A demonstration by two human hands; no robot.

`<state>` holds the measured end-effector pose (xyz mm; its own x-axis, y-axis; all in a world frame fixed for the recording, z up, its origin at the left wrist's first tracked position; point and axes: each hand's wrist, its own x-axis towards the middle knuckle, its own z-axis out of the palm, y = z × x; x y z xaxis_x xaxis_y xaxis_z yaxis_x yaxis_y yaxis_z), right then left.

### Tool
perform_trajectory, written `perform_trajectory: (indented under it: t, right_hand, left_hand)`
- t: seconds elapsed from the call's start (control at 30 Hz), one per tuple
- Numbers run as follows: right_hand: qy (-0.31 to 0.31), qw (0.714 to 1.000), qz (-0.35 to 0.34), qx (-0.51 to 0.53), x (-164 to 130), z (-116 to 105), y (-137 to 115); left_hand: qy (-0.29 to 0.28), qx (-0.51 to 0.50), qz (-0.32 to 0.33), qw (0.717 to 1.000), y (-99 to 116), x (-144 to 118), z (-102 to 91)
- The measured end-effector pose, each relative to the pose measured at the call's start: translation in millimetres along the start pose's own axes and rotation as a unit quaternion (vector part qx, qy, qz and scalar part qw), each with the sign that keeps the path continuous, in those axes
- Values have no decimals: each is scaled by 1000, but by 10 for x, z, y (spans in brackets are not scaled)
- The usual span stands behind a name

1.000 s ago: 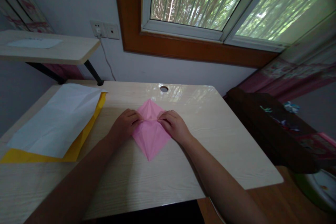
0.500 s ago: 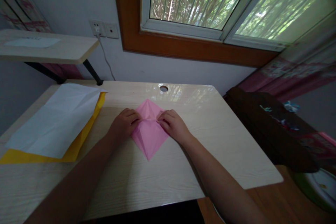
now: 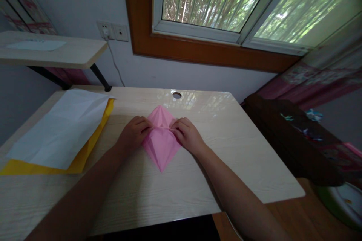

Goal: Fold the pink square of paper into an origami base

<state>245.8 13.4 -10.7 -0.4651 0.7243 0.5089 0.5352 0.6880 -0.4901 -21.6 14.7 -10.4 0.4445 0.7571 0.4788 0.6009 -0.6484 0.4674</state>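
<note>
A pink sheet of paper [image 3: 161,147], folded into a diamond shape, lies in the middle of the pale wooden table [image 3: 175,192]. My left hand [image 3: 134,132] pinches its left corner with curled fingers. My right hand [image 3: 187,134] grips its right corner the same way. The two sets of fingertips nearly meet over the paper's middle crease. The upper tip points toward the window and the lower tip toward me.
A white sheet [image 3: 60,130] lies over a yellow sheet [image 3: 85,154] on the table's left side. A cable hole [image 3: 177,95] sits near the far edge. A raised shelf [image 3: 56,51] stands at the left, and dark furniture [image 3: 288,135] stands to the right of the table.
Both hands have drawn slightly closer together, pushing the paper's side corners inward, so the diamond looks narrower.
</note>
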Motion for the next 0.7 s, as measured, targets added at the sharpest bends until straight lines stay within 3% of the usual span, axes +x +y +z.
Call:
perform_trajectory:
  t: [0.2, 0.57, 0.7]
  right_hand:
    - [9, 1000, -5, 25, 4, 1, 3]
    - [-27, 999, 16, -43, -15, -63, 16]
    - [-14, 998, 33, -60, -32, -99, 59]
  left_hand:
    - [6, -9, -11, 1000, -6, -2, 11]
    - [5, 53, 5, 999, -3, -7, -57]
    - [13, 65, -14, 998, -20, -1, -84]
